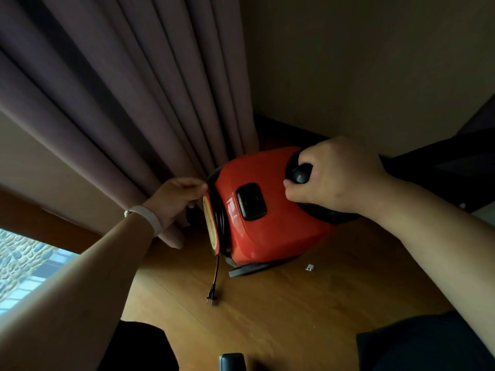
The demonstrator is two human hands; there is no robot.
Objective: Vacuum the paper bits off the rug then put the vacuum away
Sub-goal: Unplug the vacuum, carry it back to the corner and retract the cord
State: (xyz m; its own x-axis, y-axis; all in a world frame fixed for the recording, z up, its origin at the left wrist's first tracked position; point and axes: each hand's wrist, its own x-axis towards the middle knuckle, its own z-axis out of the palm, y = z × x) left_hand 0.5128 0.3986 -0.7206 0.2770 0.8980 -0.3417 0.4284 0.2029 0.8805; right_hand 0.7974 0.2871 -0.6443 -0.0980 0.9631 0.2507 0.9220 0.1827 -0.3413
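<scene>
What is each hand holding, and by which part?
Right hand grips the vacuum by its black handle. Left hand is at its rear rim; grip cannot be told.

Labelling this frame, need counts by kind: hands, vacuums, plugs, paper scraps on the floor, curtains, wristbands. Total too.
hands: 2 (left hand, right hand)
vacuum: 1, red, gripped at its handle by the right hand
plug: 1
paper scrap: 1
curtain: 1
wristband: 1
total: 7
</scene>
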